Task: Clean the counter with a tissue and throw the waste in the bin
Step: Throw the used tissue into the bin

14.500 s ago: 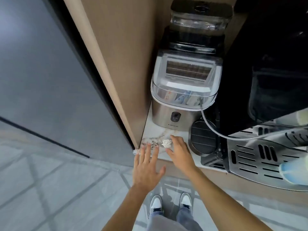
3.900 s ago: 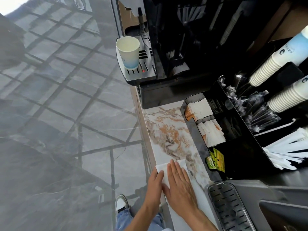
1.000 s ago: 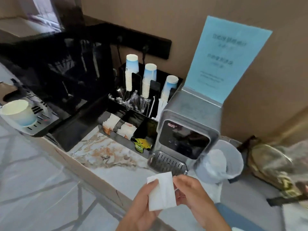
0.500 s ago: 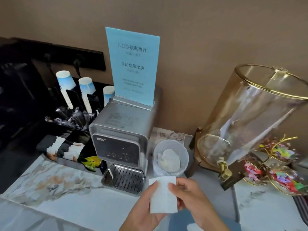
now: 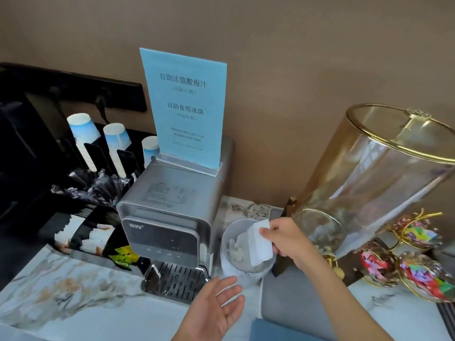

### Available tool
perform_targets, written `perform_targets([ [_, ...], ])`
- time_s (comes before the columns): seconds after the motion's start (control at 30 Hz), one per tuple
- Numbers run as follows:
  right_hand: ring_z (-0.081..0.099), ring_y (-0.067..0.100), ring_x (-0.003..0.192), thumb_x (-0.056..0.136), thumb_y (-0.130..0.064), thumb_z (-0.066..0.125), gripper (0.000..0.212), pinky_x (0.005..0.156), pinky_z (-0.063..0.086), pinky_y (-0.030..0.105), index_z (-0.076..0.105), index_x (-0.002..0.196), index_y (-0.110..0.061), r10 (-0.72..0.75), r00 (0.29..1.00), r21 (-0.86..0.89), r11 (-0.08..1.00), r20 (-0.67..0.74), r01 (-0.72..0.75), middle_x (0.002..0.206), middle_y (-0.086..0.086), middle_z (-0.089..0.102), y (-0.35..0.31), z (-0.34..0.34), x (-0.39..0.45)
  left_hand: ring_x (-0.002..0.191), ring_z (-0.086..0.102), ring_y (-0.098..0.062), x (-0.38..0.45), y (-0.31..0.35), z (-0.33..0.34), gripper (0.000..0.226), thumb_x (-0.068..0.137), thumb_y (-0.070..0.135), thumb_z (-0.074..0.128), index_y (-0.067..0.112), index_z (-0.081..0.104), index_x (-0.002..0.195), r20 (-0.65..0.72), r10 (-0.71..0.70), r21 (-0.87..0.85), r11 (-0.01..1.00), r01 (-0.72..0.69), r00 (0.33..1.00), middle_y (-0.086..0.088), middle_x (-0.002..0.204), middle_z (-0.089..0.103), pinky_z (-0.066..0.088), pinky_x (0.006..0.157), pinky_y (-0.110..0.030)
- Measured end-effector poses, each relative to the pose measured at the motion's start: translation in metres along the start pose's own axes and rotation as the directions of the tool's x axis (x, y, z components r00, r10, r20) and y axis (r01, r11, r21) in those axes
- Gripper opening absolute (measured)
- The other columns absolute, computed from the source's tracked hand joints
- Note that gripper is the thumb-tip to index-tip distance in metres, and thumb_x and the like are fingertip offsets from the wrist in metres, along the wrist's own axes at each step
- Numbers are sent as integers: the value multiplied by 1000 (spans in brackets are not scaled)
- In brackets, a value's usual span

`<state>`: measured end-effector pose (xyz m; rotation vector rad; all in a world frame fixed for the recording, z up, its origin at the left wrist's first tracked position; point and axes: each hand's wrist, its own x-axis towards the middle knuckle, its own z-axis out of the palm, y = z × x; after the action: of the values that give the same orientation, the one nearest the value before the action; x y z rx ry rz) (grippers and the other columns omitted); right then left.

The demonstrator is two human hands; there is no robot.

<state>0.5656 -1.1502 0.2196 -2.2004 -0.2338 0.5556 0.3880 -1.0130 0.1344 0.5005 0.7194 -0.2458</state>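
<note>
My right hand [image 5: 288, 238] pinches a folded white tissue [image 5: 259, 243] and holds it over the mouth of a small translucent white bin [image 5: 227, 263]. The bin stands on the marble counter [image 5: 73, 291], between a silver water dispenser and a grey tray. Crumpled white waste lies inside the bin. My left hand [image 5: 216, 308] hovers open, palm up, in front of the bin and just above the counter, holding nothing.
The silver water dispenser [image 5: 170, 217] carries a blue sign [image 5: 184, 107]. A black organiser [image 5: 81, 212] with paper cups and sachets stands at the left. A glass drink dispenser [image 5: 369, 183] stands on the grey tray [image 5: 290, 299] at the right, beside gold baskets of wrapped sweets [image 5: 418, 262].
My left hand let go of the tissue and dropped open towards the counter. My right hand carried the tissue forward from in front of me to over the bin.
</note>
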Motion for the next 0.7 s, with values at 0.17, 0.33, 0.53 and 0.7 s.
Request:
perform_targets([
  [0.17,51,26,56,91,-21,62,45,57,40,32,35,56,-12,50,995,-410,912,82,-12,53,9,43,0,27,39,81,61,-36,1,13,-15,39,94,33,55,-1,70,103,-49,-102,-22,995,101,994,-19,96,64,60,53,-37],
  [0.33,64,21,52,90,-19,56,28,51,50,30,52,63,-13,165,980,-575,815,108,-74,52,5,60,4,57,58,76,60,-36,0,22,-21,33,91,25,59,-3,71,103,-84,-131,-27,991,129,988,-19,97,63,59,50,-35],
  [0.53,71,21,64,90,-12,57,8,64,61,34,63,93,-11,213,971,-645,758,105,-97,66,5,66,9,76,68,65,66,-35,-2,30,-26,32,81,21,69,-4,74,101,-81,-120,-2,993,120,989,-19,93,65,58,50,-35],
  [0.7,64,18,50,91,-26,57,19,58,56,30,63,81,-10,266,953,-591,795,143,-133,55,4,64,14,84,63,65,64,-34,-4,31,-23,45,62,21,72,-4,73,100,-82,-120,3,993,121,989,-19,93,64,58,48,-34],
])
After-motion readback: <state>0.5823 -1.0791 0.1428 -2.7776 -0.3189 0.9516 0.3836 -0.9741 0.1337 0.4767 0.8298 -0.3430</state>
